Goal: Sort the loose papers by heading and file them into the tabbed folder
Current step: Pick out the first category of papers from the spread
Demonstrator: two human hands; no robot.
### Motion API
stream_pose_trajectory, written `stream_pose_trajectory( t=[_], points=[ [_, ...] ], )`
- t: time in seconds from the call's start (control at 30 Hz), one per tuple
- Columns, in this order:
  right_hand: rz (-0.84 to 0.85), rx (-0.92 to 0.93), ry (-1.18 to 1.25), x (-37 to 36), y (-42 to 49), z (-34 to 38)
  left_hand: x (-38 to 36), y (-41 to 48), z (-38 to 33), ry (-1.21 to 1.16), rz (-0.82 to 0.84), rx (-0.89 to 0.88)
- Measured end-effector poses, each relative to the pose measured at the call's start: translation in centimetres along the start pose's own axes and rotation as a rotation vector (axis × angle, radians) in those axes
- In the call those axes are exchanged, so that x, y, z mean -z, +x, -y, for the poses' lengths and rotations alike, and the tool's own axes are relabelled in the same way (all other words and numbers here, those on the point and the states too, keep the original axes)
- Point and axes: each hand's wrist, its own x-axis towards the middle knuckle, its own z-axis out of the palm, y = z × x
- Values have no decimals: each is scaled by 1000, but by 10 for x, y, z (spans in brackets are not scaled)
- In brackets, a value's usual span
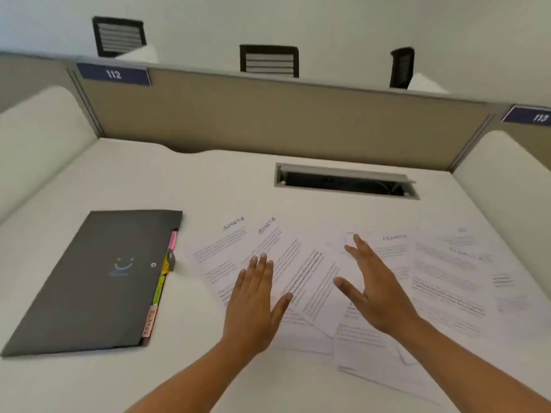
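Note:
Several loose printed papers (441, 281) lie fanned and overlapping across the right half of the white desk (125, 186), some with handwritten blue headings at the top. A dark grey tabbed folder (98, 278) lies shut at the left, with pink, yellow, green and peach tabs (162, 284) sticking out of its right edge. My left hand (256, 302) hovers flat, fingers spread, over the left sheets. My right hand (372, 284) is spread over the middle sheets. Neither hand holds anything.
A rectangular cable slot (346, 181) with a raised lid opens in the desk behind the papers. A tan partition (268, 114) with number plates 112 and 113 closes the far side. White side dividers flank the desk. Black chair backs stand beyond.

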Motion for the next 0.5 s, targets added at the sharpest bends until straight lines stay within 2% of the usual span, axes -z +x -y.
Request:
stream_pose_trajectory(
  t=[0.1,0.17,0.27,0.5],
  points=[
    [113,-38,-84,-31,-17,-11,-24,-16,16,47,100,66],
    [213,-45,-155,-52,-32,-23,-37,-25,21,77,131,110],
    [276,-74,-230,-68,-44,-40,-41,-34,25,126,156,134],
    [276,-61,-267,-77,-48,-50,-40,-33,24,164,170,146]
  ],
)
